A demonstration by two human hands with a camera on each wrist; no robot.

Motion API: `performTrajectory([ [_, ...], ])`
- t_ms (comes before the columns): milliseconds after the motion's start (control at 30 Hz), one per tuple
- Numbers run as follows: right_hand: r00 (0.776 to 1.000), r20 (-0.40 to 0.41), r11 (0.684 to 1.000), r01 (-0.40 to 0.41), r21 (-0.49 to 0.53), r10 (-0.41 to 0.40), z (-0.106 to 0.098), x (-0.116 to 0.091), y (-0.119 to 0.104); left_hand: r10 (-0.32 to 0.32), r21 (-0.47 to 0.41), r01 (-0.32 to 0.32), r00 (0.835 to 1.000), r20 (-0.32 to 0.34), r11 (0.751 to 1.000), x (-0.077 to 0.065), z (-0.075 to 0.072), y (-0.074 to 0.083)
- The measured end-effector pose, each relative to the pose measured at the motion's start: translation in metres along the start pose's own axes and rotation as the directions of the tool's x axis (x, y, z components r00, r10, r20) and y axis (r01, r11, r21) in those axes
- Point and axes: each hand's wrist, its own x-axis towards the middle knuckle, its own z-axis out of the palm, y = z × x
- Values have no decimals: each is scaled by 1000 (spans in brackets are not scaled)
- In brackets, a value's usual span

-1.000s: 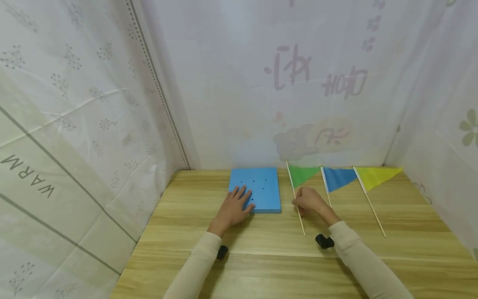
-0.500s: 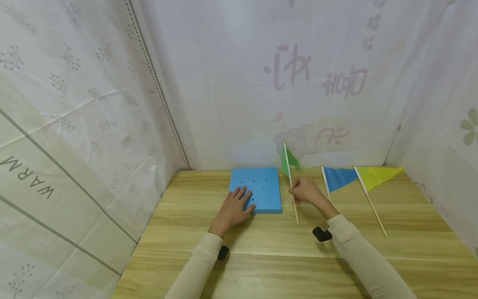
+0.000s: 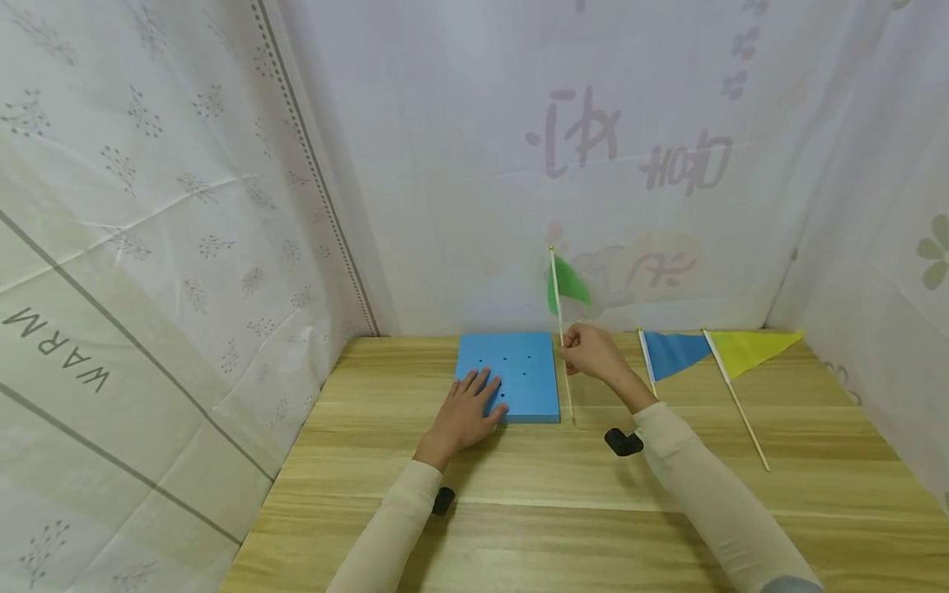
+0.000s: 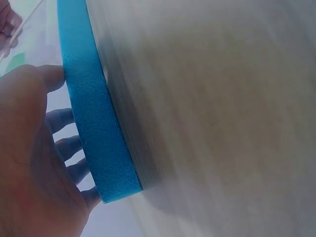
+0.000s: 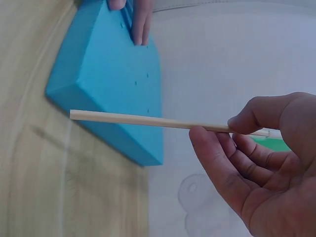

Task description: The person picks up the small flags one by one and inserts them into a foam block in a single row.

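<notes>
A blue foam block (image 3: 530, 391) with several small holes in its top lies flat on the wooden table. My left hand (image 3: 465, 412) rests on its near left part, fingers spread; the left wrist view shows the fingertips on the foam's top, beside its thick side (image 4: 101, 118). To the right of the block, my right hand (image 3: 593, 354) pinches the wooden stick (image 5: 143, 120) of a green flag (image 3: 571, 282) between thumb and fingers. The flag is held nearly upright, its cloth at the top. In the right wrist view the stick's lower end is off the table, beside the block.
A blue flag (image 3: 673, 354) and a yellow flag (image 3: 749, 350) lie on the table (image 3: 549, 535) to the right. The blue flag's lower stick is partly behind my right forearm. Patterned cloth curtains (image 3: 445, 206) stand around the table's back and sides.
My right hand has lifted the green flag from the table, tipped it more upright and carried it left to the block's right edge. The left hand has stayed on the block.
</notes>
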Motion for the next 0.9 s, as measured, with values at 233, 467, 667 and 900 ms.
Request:
performTrajectory([
  [233,999,-9,999,35,-2,-35,3,13,-16,-28,4,28,999,18,1000,0,2,-1],
  [467,999,-25,995,45,84,-43,13,28,-30,-34,12,34,999,21,999,-1,0,0],
  [667,996,-43,993,78,93,-74,22,40,-41,-26,16,26,999,18,1000,-1,-1,1],
  [900,993,-67,993,104,58,-100,29,53,-52,-13,17,13,1000,7,1000,-1,0,0],
])
